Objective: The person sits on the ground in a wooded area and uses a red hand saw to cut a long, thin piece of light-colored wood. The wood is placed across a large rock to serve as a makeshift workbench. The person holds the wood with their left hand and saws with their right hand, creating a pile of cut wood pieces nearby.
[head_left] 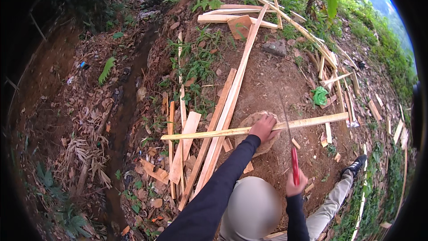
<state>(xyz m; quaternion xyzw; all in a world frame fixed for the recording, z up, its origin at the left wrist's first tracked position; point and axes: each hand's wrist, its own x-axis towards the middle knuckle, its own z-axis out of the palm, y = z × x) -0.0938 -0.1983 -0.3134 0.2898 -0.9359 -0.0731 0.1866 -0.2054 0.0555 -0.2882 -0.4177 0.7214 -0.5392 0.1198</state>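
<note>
A long, narrow wooden strip [209, 133] lies crosswise over a round log stump [249, 122]. My left hand [264, 129] wraps over the strip and presses it onto the stump top. Closed around the red handle of a saw [294, 165] is my right hand [296, 186], nearer to me and right of the stump. The saw's thin blade points away from me and crosses the strip just right of my left hand; seen almost edge-on, its teeth cannot be made out. A small wood offcut [295, 143] shows beside the blade, near the handle.
Long planks [238, 78] lie lengthwise left of the stump. More strips [312, 35] are heaped at the far right, near a green plastic bag [319, 95] and a grey stone [274, 47]. A muddy ditch [129, 102] runs along the left. My shoe [355, 164] rests at right.
</note>
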